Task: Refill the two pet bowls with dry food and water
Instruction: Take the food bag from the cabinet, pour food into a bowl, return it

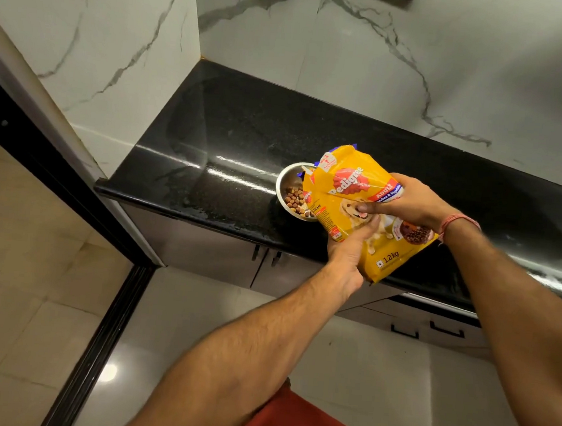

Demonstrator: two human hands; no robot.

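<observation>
A yellow dry dog food bag point(349, 198) is tilted with its open mouth over a steel pet bowl point(287, 179) on the black counter. Brown kibble point(295, 201) lies in the bowl's near side. My left hand point(349, 249) grips the bag's lower edge from below. My right hand point(406, 203) clasps the bag's upper side, a red thread around the wrist. The bag hides the right part of the bowl. Only one bowl is in view.
The black granite counter point(231, 147) runs from the left corner to the right, with marble walls point(354, 56) behind and to the left. Cabinet doors with dark handles point(446, 329) sit below. A dark door frame point(55, 172) stands at the left.
</observation>
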